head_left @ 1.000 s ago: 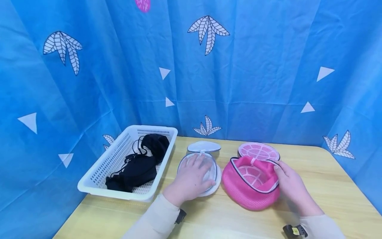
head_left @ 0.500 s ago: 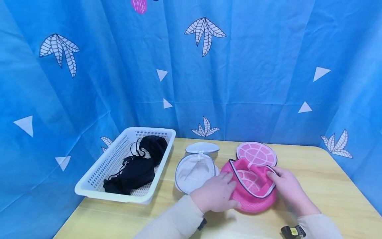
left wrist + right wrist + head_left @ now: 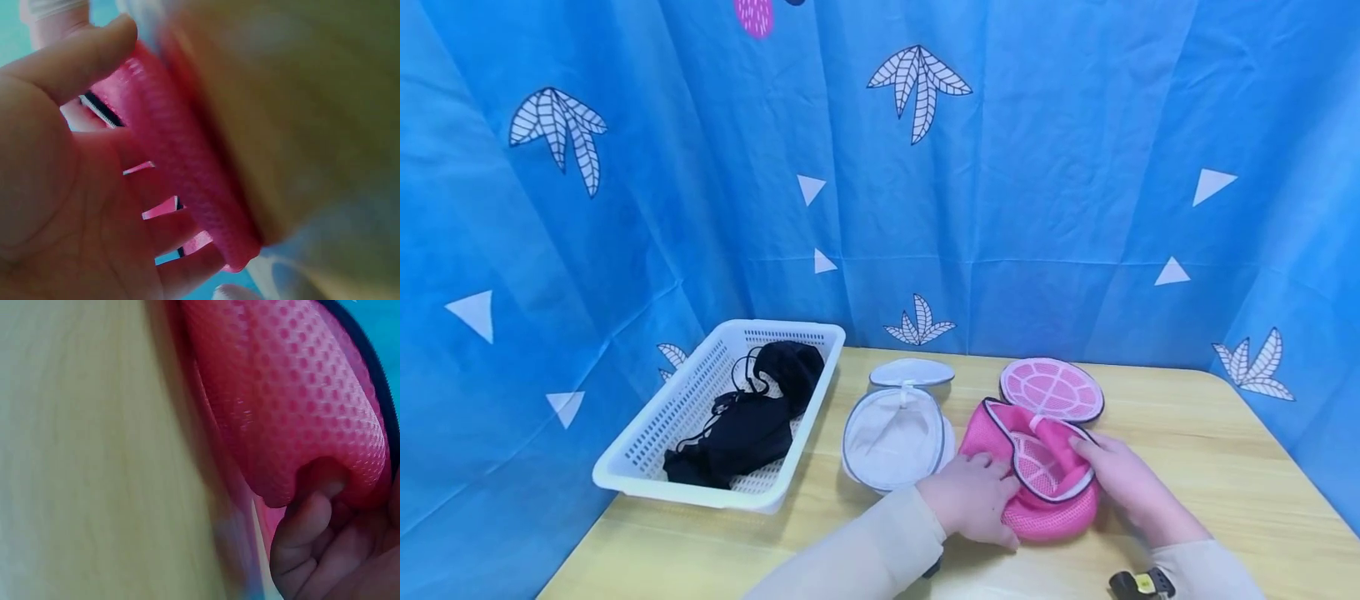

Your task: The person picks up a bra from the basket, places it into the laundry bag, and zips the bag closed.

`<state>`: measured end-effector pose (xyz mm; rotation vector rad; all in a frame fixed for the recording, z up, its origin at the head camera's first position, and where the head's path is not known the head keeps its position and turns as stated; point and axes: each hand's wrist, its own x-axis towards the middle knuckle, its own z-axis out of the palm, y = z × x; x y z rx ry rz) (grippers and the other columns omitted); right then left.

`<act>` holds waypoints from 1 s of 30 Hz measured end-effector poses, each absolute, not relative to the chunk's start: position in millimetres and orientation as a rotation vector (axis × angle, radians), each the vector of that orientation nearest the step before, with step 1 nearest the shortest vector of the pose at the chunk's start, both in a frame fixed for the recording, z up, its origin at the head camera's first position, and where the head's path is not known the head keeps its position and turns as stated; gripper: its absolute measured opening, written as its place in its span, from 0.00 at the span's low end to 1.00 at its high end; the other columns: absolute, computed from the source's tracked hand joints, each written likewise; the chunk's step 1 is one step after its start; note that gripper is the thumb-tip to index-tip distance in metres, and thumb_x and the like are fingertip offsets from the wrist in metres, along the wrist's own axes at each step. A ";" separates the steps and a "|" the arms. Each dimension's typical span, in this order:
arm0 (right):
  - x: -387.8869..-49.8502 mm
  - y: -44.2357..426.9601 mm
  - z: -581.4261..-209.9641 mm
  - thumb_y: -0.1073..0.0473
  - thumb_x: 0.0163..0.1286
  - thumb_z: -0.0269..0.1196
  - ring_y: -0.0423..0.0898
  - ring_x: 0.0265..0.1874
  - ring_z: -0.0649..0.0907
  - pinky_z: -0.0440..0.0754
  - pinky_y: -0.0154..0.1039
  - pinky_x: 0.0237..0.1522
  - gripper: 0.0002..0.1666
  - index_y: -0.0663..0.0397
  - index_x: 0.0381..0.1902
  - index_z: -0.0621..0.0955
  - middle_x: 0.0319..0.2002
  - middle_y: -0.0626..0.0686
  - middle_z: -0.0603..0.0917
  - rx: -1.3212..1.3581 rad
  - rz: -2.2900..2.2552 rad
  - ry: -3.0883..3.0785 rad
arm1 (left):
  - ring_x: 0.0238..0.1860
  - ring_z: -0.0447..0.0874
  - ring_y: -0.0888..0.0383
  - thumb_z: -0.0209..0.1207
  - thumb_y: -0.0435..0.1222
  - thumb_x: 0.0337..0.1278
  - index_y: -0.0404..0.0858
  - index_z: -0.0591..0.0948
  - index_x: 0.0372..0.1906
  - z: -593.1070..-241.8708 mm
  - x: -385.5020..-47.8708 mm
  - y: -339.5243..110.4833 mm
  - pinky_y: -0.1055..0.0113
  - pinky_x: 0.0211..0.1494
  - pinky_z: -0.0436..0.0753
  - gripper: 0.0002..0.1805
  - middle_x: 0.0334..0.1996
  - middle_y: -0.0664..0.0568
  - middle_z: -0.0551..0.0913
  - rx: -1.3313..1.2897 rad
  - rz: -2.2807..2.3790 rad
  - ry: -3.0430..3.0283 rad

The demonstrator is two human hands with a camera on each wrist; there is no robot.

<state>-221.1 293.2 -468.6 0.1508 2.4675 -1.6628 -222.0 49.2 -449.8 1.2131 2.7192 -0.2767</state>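
Note:
A round pink mesh laundry bag (image 3: 1051,518) stands on the table, its zip-edged mouth unzipped and its round lid (image 3: 1052,389) folded back behind. My left hand (image 3: 973,497) touches the bag's left wall, pushing the rim inward. In the left wrist view the fingers (image 3: 169,228) look fairly straight and spread, their tips hidden behind the pink mesh. My right hand (image 3: 1123,475) grips the bag's right rim; in the right wrist view its curled fingers (image 3: 300,531) dent the mesh. Beside the left hand stands a white laundry bag (image 3: 891,442), also unzipped, its lid (image 3: 912,372) tipped back.
A white slotted plastic basket (image 3: 681,492) at the left holds black garments (image 3: 737,437) with thin straps. The wooden table (image 3: 1217,467) extends to the right of the bags. A blue patterned curtain (image 3: 1037,167) hangs behind and at both sides.
My left hand has left the white laundry bag and moved right onto the pink one, whose left rim now bends inward. The right hand keeps its hold on the right rim.

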 end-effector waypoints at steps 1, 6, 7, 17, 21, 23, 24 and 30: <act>-221.1 293.3 -468.7 0.47 0.83 0.45 0.48 0.47 0.81 0.71 0.45 0.56 0.34 0.70 0.72 0.65 0.47 0.60 0.83 0.145 -1.656 2.480 | 0.74 0.59 0.56 0.59 0.72 0.52 0.58 0.68 0.74 -451.5 -222.3 49.9 0.55 0.72 0.64 0.45 0.75 0.60 0.63 1.228 -0.296 2.717; -219.0 293.0 -469.3 0.47 0.84 0.43 0.60 0.67 0.68 0.57 0.60 0.69 0.36 0.65 0.78 0.57 0.68 0.69 0.69 0.099 -1.703 2.514 | 0.72 0.63 0.58 0.64 0.70 0.48 0.60 0.72 0.70 -452.9 -223.5 52.8 0.56 0.70 0.66 0.43 0.72 0.64 0.67 1.251 -0.289 2.722; -218.4 292.9 -468.9 0.47 0.84 0.43 0.62 0.70 0.64 0.54 0.61 0.71 0.36 0.64 0.78 0.56 0.71 0.69 0.66 0.085 -1.717 2.522 | 0.72 0.63 0.58 0.64 0.69 0.48 0.60 0.72 0.70 -452.2 -223.4 53.0 0.56 0.70 0.67 0.42 0.72 0.64 0.67 1.250 -0.277 2.721; -212.1 287.0 -449.1 0.46 0.84 0.44 0.71 0.73 0.57 0.54 0.70 0.68 0.35 0.59 0.79 0.58 0.73 0.69 0.63 -0.091 -1.574 2.806 | 0.69 0.67 0.59 0.66 0.67 0.47 0.57 0.73 0.67 -448.1 -220.2 53.2 0.55 0.67 0.70 0.41 0.69 0.64 0.70 1.231 -0.225 2.758; -209.2 290.7 -440.0 0.51 0.84 0.45 0.73 0.70 0.62 0.58 0.72 0.65 0.32 0.63 0.77 0.61 0.70 0.72 0.66 -0.125 -1.484 2.906 | 0.66 0.71 0.59 0.70 0.65 0.45 0.55 0.68 0.67 -448.0 -221.5 53.9 0.58 0.64 0.73 0.44 0.65 0.62 0.74 1.201 -0.107 2.758; -208.6 293.4 -437.4 0.53 0.83 0.45 0.73 0.69 0.63 0.60 0.72 0.64 0.30 0.65 0.75 0.64 0.69 0.73 0.67 -0.135 -1.459 2.948 | 0.62 0.75 0.62 0.72 0.63 0.44 0.55 0.63 0.69 -449.1 -224.0 53.1 0.63 0.62 0.75 0.49 0.60 0.61 0.78 1.180 0.024 2.737; -208.2 294.8 -436.6 0.54 0.83 0.45 0.73 0.68 0.64 0.60 0.73 0.63 0.30 0.66 0.74 0.65 0.68 0.73 0.67 -0.140 -1.429 2.973 | 0.61 0.75 0.63 0.73 0.63 0.43 0.55 0.59 0.72 -449.5 -226.0 52.9 0.65 0.62 0.75 0.52 0.60 0.61 0.78 1.163 0.092 2.726; -207.5 299.9 -433.2 0.56 0.82 0.48 0.73 0.64 0.69 0.65 0.72 0.60 0.27 0.66 0.70 0.70 0.64 0.73 0.72 -0.166 -1.306 3.077 | 0.59 0.78 0.66 0.59 0.63 0.63 0.61 0.42 0.82 -448.3 -238.6 49.2 0.69 0.62 0.74 0.52 0.59 0.60 0.81 1.152 0.289 2.668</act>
